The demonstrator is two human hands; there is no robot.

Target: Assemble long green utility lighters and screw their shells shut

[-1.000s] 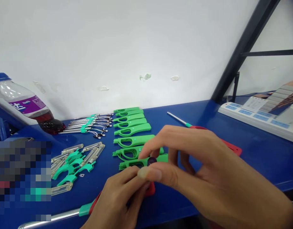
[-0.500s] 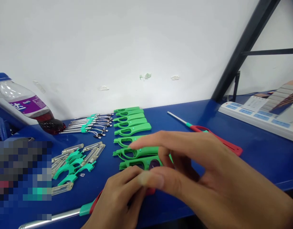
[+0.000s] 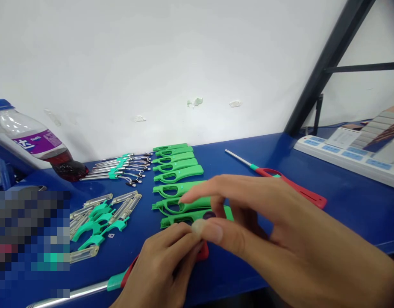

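Blue table (image 3: pixel 238 267), two red lighters (image 3: pixel 301 189).

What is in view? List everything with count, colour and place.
Wall: one, white, back
Frame: one, black, right
Table: one, blue, under the parts
Bottle: one, clear, purple label, left
Rods: several, silver, beside bottle
Handles: eight, green, centre
Tubes: several, clear, left
Clips: several, teal, among tubes
Chip: one, whitish, beside clips
Lighters: two, red-teal-silver, right and lower left
Knob: one, dark purple, by right thumb
Strip: one, white-blue, far right
Blurred area: unclear
Left hand: one, lower centre
Right hand: one, lower right
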